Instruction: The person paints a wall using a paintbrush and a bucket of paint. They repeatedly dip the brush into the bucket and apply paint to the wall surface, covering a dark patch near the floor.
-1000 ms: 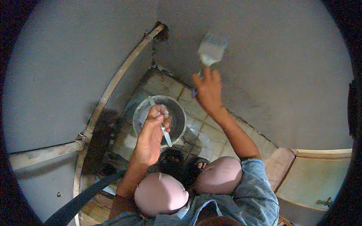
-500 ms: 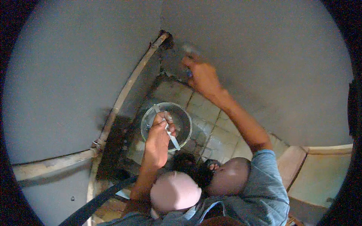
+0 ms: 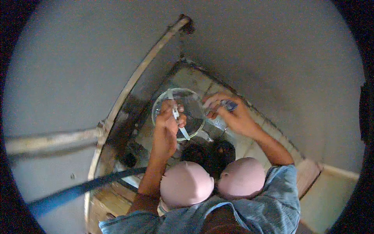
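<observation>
A round clear-looking bucket [image 3: 156, 102] with a pale rim stands below me. My left hand [image 3: 170, 116] is closed around its flat white handle [image 3: 184, 133], which crosses the opening. Just right of the rim, my right hand [image 3: 230, 113] is closed on a tool with a dark blue handle [image 3: 230, 105]. That tool's pale end points left toward the bucket; motion blur and my fingers hide its kind. The bucket's contents are too dim to make out.
Plain grey walls [image 3: 280, 78] meet in a corner ahead. A pale pole or pipe [image 3: 136, 82] runs along the left wall, joined by a horizontal one [image 3: 54, 141]. Worn floor tiles [image 3: 194, 80] lie around the bucket. A dark blue band [image 3: 85, 190] crosses the lower left. My knees [image 3: 187, 183] are close below.
My right hand has come down and back from the wall near the corner to the bucket's right side, bringing the blue-handled tool. My left hand keeps hold of the handle. The whole view has shifted.
</observation>
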### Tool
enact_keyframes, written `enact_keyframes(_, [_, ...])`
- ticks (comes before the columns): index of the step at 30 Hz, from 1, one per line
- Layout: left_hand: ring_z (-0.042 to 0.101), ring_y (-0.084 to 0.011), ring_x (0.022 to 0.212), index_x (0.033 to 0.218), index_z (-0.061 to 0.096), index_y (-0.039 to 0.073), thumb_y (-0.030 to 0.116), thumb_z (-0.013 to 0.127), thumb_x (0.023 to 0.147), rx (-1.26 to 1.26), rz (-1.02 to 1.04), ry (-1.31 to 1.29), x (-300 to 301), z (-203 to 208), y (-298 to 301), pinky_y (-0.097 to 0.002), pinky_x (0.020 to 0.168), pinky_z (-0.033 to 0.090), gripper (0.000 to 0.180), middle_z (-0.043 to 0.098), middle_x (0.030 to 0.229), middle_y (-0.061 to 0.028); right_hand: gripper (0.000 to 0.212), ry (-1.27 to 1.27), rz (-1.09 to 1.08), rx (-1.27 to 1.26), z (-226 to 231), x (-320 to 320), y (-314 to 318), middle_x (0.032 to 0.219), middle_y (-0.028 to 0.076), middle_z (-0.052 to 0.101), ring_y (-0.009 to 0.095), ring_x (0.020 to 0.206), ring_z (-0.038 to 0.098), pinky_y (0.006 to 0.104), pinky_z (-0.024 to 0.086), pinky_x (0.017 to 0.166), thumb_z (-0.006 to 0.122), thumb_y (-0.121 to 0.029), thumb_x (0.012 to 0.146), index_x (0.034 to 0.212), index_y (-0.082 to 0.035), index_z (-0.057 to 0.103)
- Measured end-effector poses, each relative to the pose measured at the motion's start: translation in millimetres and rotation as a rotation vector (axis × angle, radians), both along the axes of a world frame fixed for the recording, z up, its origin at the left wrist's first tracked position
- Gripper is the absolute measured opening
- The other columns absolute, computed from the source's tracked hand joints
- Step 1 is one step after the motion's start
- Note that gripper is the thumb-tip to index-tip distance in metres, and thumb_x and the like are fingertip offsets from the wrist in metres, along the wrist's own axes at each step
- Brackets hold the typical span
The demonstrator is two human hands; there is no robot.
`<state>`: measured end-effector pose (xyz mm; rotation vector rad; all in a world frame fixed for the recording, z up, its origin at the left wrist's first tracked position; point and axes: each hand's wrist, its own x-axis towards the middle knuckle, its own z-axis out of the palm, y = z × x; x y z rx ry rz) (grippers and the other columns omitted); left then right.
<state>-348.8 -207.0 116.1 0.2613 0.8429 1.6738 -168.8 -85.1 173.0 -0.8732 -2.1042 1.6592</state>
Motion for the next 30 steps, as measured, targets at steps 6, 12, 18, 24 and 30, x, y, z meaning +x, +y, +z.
enact_keyframes(6, [0.041,-0.0099,0.072,0.104,0.045,0.014,0.042,0.055,0.087,-0.033,0.086,0.085,-56.2,26.5,-80.7,-0.0256,0.064,0.032,0.034,0.047,0.088,-0.0009,0.026,-0.136,0.492,0.576,-43.3,-121.0,-72.1,0.11,0.023,0.06,0.041,0.101,0.058,0.0449,0.048,0.087,0.065,-0.013,0.083,0.105,0.001,0.063])
enact_keyframes(12, [0.041,-0.01,0.076,0.104,0.043,0.013,0.051,0.054,0.085,-0.296,0.029,0.124,-152.8,-19.6,-176.7,-0.0257,0.069,0.034,0.043,0.043,0.089,-0.0002,0.019,-0.552,0.951,0.882,-98.2,-257.4,-169.2,0.094,0.017,0.067,0.038,0.091,0.062,0.0478,0.05,0.079,0.069,-0.025,0.077,0.086,-0.008,0.069])
enact_keyframes(18, [0.045,-0.0123,0.086,0.105,0.046,0.013,0.054,0.054,0.084,-0.228,0.195,0.263,-273.1,-0.3,-276.8,-0.0304,0.078,0.038,0.047,0.046,0.093,-0.0019,0.03,-0.322,1.058,0.892,-151.1,-378.6,-254.2,0.102,0.018,0.066,0.04,0.094,0.061,0.0519,0.045,0.089,0.064,-0.031,0.081,0.098,-0.006,0.068])
enact_keyframes(24, [0.043,-0.015,0.086,0.109,0.05,0.01,0.055,0.056,0.081,-0.381,0.263,0.239,52.7,-39.0,-157.1,-0.0307,0.078,0.035,0.053,0.047,0.093,-0.0028,0.051,-0.087,1.095,0.663,-239.6,-88.3,-129.0,0.122,0.024,0.056,0.041,0.115,0.051,0.0504,0.041,0.098,0.068,-0.026,0.079,0.123,-0.004,0.055])
enact_keyframes(30, [0.043,-0.0128,0.081,0.11,0.055,0.014,0.05,0.057,0.082,-0.433,0.138,0.268,116.5,66.3,-92.7,-0.0295,0.074,0.035,0.046,0.048,0.091,-0.0015,0.07,0.151,1.217,1.104,-243.3,-45.9,-51.7,0.139,0.024,0.042,0.038,0.132,0.037,0.0437,0.03,0.11,0.074,-0.027,0.075,0.135,-0.005,0.044])
